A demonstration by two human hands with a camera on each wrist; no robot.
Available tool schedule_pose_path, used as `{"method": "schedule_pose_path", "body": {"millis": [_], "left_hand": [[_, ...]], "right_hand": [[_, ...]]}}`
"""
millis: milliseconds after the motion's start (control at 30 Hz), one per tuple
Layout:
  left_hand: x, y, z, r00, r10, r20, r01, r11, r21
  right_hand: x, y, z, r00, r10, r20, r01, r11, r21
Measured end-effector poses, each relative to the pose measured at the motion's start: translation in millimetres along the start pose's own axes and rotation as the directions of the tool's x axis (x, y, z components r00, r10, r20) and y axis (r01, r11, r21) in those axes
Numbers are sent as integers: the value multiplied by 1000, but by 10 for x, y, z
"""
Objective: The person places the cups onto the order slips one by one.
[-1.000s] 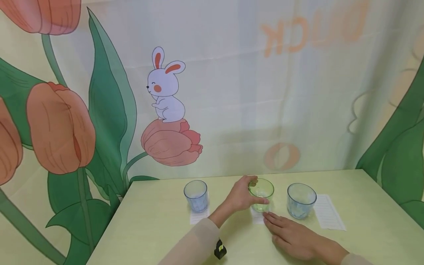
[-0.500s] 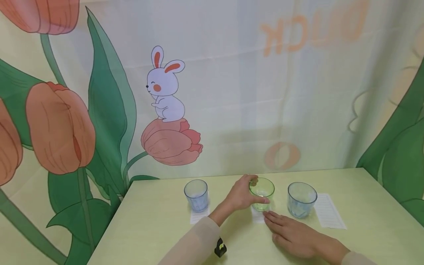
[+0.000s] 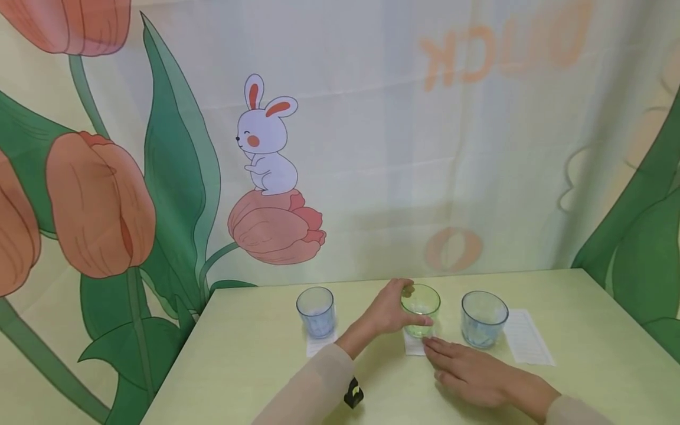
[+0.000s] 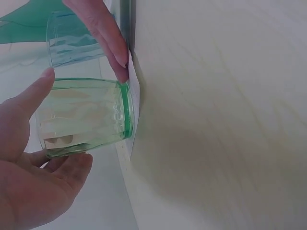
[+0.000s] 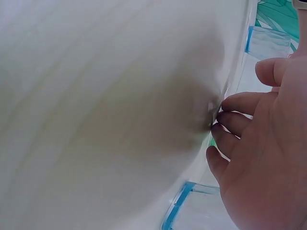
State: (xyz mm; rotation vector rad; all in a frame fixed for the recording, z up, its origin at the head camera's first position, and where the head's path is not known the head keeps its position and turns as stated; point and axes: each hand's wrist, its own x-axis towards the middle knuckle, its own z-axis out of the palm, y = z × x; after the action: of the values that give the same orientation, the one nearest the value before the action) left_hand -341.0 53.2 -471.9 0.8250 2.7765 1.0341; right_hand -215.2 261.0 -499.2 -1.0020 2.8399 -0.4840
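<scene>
Counter (image 3: 255,366): left hand (image 3: 385,316) is gripping green cup (image 3: 421,310), fingers curled round it; right hand (image 3: 470,375) is lying flat, fingers straight, on paper slip (image 3: 411,348).

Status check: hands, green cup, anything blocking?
Left hand grips green cup. Right hand flat, fingers pinning paper slip. Blue cups either side, apart.

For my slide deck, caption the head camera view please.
Left hand grips the green cup between two blue cups while right hand presses paper.

blue cups (image 3: 316,311) — rabbit curtain (image 3: 268,141), table (image 3: 255,354)
</scene>
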Motion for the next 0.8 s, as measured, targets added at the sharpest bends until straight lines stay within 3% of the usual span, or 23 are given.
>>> {"method": "schedule_pose_path", "body": {"millis": [300, 533, 800], "left_hand": [[-36, 27, -87, 1000, 20, 18, -19, 1000, -18], [-147, 55, -416, 998, 53, 45, -51, 997, -52], [-330, 211, -753, 994, 105, 40, -104, 994, -37]], "right_hand": [[-56, -20, -67, 998, -46, -42, 43, 997, -62], [-239, -120, -258, 990, -92, -106, 79, 989, -124], [-466, -259, -557, 967, -72, -245, 13, 973, -232]]}}
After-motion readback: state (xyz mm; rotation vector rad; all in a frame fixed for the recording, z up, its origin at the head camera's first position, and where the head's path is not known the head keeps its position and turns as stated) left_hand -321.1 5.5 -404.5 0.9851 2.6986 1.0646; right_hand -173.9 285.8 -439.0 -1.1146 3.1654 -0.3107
